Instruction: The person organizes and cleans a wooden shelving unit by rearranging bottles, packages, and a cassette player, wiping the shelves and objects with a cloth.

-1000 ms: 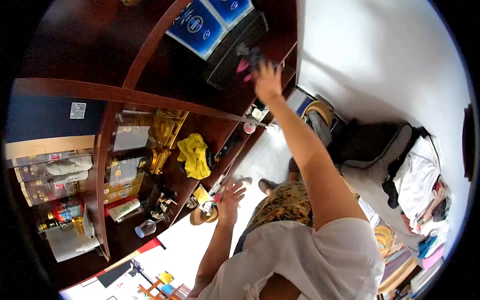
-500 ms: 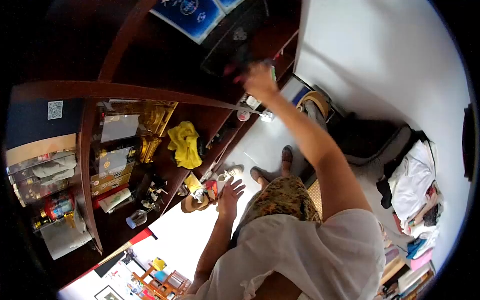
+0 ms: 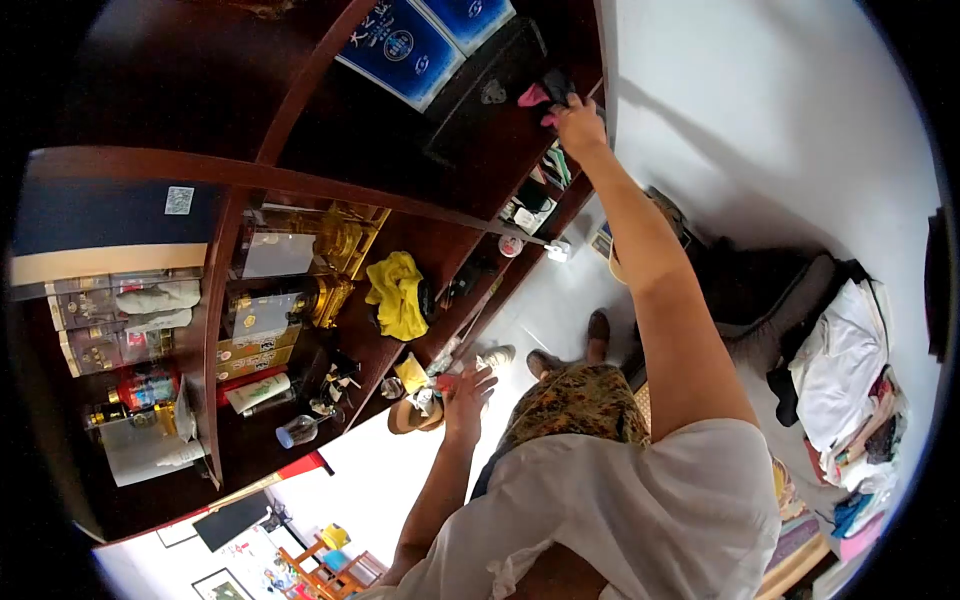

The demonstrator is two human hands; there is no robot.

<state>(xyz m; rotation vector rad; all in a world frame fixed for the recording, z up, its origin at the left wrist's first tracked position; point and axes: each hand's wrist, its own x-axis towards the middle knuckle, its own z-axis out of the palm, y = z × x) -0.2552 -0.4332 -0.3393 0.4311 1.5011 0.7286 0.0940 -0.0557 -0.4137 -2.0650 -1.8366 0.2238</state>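
My right hand [image 3: 580, 125] reaches into an upper shelf near the wall. Its fingers are closed on a small pink-and-black cloth bundle [image 3: 540, 95], whose exact kind I cannot make out. Beside the bundle lies a long black case [image 3: 488, 88], with blue boxes [image 3: 405, 50] behind it. Down at the cabinet's lower edge, my left hand [image 3: 468, 403] hangs with fingers apart and nothing visibly held. Close to it are a brown hat-like item [image 3: 405, 418] and a yellow packet [image 3: 411, 374].
A crumpled yellow cloth [image 3: 397, 295] lies on the dark wooden shelf. Boxed bottles and a wine glass [image 3: 297, 431] stand farther left. Clothes [image 3: 840, 370] are piled on a grey sofa [image 3: 770, 340] at right. Shoes [image 3: 495, 358] sit on the floor.
My right hand has moved up and right along the shelf with the pink-and-black bundle. The cabinet has shifted right in view. My left hand stays low, its fingers slightly more bent.
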